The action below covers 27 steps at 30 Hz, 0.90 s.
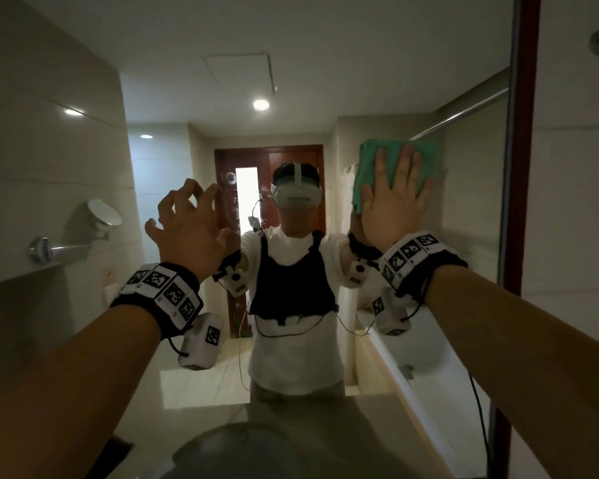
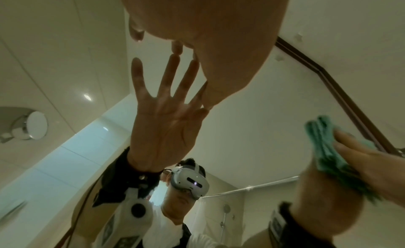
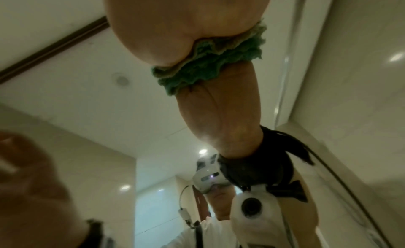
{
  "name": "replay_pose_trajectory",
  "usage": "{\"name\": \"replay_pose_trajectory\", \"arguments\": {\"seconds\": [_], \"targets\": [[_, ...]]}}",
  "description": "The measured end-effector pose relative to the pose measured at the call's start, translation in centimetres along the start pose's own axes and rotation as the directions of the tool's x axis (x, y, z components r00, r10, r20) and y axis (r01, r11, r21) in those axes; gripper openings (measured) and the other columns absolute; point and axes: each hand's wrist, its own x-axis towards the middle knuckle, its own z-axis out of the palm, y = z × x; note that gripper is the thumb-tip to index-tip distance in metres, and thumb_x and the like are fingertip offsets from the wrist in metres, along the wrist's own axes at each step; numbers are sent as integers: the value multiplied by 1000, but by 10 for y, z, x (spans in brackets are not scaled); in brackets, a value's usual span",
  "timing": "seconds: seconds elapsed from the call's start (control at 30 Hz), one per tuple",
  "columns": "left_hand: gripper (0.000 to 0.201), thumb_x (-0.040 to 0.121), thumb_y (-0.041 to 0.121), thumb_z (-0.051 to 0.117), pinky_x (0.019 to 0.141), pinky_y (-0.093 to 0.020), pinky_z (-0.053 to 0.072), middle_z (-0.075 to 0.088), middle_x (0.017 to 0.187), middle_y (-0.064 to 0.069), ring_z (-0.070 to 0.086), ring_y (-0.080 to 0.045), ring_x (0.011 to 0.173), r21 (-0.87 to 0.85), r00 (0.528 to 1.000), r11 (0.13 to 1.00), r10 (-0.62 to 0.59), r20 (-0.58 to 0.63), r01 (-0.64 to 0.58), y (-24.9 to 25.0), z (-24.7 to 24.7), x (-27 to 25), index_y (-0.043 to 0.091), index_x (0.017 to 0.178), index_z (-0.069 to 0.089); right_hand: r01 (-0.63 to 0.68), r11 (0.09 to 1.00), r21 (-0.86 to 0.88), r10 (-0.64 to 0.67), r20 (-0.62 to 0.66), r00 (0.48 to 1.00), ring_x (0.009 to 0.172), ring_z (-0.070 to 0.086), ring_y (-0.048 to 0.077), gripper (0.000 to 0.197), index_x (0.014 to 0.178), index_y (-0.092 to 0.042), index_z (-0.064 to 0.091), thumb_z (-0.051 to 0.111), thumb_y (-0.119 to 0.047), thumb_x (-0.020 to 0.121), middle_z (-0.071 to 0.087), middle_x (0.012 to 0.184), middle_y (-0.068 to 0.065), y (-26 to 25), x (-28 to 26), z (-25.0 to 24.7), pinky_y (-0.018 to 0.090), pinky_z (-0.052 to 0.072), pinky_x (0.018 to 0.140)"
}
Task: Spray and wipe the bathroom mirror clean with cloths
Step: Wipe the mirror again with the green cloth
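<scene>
Shaving mirror (image 1: pixel 103 213) and towel bar (image 1: pixel 54 251) flank mirror (image 1: pixel 325 81) leftward.

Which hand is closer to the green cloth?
Right. The right hand presses flat on the green cloth against the mirror; the left hand is off to its left, empty.

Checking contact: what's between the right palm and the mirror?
A folded green cloth, pressed flat to the mirror by the right hand; head and right wrist views show it.

green cloth (image 1: pixel 395 167), b/w checker wristbands (image 1: pixel 166 292), red-brown mirror frame (image 1: pixel 523 133)
</scene>
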Motion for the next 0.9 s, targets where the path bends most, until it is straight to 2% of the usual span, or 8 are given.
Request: {"name": "replay_pose_trajectory", "arguments": {"seconds": [0.2,0.27,0.37,0.5,0.67,0.73,0.83,0.9], "targets": [[75,81,31,50,104,-67,30,22,159,-5,22,-38,144,-65,999,997,43,26,-41,-5,-10,-6,29,153,28,311,950,-36,-309,47,950,151,-5,33,63,157,-27,3,23,-47,102,-5,164,14,-96,-5,4,58,-2,119],[76,80,29,45,105,-64,30,24,160,-3,24,-36,144,-121,999,992,34,22,-31,-7,-14,-6,24,153,27,447,894,-31,-446,53,894,151,-1,34,64,157,-27,9,30,-46,101,0,164,15,-120,-17,9,59,0,119],[76,84,19,58,104,-64,32,35,155,-4,30,-34,140,-225,999,974,38,14,-34,-15,-16,-4,20,153,27,612,791,-21,-608,94,789,151,1,34,67,157,-29,11,39,-47,99,2,164,13,-143,-45,25,59,-3,118],[63,83,6,53,100,-58,35,55,122,-2,44,-30,126,-306,1000,952,-1,-14,-3,-18,-20,-1,25,141,38,763,646,-11,-753,155,640,151,5,34,65,155,-31,21,46,-47,97,6,164,12,-143,-86,46,61,0,118],[60,84,5,53,99,-58,35,56,116,-1,45,-29,124,-325,1000,946,-4,-22,-3,-15,-23,-2,25,139,39,810,587,4,-793,208,573,151,11,30,56,153,-32,30,35,-47,99,14,164,9,-134,-89,43,60,9,118],[60,84,4,52,96,-58,37,54,110,3,46,-28,122,-310,1000,951,1,-17,-6,-15,-22,-1,27,137,39,774,632,-33,-751,222,622,152,2,29,61,156,-33,18,35,-48,99,3,165,7,-130,-71,33,59,1,118],[59,80,-2,51,90,-56,41,44,97,12,49,-25,114,-280,1000,960,8,-26,-15,-17,-19,1,30,129,38,593,803,-55,-588,93,804,151,-4,27,69,156,-32,6,42,-47,98,-5,163,6,-127,-28,10,58,0,119],[58,79,-2,50,87,-55,42,43,95,13,51,-24,109,-274,999,961,18,-32,-26,-18,-19,1,30,125,38,494,867,-65,-488,91,868,151,-5,28,65,157,-31,2,31,-50,101,-6,164,9,-129,2,-1,57,1,120]]}}
